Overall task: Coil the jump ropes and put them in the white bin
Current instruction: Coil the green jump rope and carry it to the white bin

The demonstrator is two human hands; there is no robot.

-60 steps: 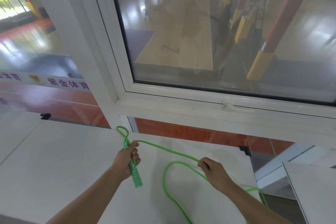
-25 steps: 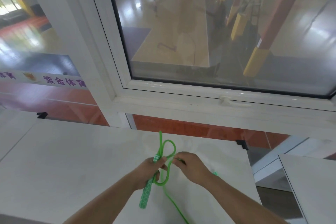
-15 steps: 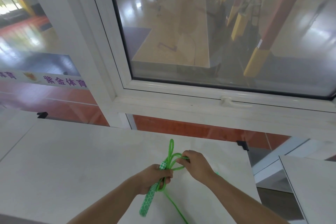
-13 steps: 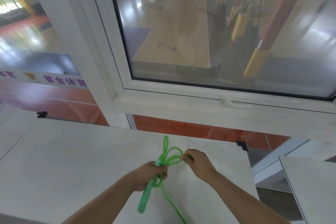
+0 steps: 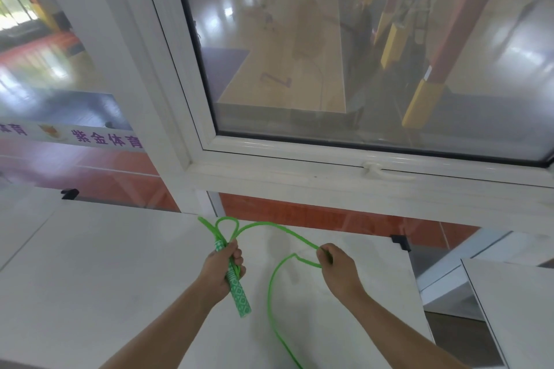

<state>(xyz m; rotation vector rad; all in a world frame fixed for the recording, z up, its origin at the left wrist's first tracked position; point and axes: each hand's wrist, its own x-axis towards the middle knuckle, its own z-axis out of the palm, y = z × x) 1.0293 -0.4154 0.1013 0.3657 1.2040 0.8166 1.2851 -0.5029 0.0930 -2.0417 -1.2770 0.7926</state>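
- Head view: left hand [image 5: 221, 271] fingers curl round green patterned handle [image 5: 236, 289], gathered loops [image 5: 226, 226] poking above the fingers.
- Right hand [image 5: 337, 268] pinches green rope [image 5: 271, 293]; slack trails below its fingers over white table [image 5: 105, 278].
- Beyond: window frame [image 5: 299, 171].

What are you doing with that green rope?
A person is winding up a green jump rope over a white table. The left hand grips the patterned green handle along with a couple of small loops that stick up above the fist. The right hand pinches the rope out to the side, ready to bring in another loop. The rest of the rope trails down toward the person. No white bin is in view.
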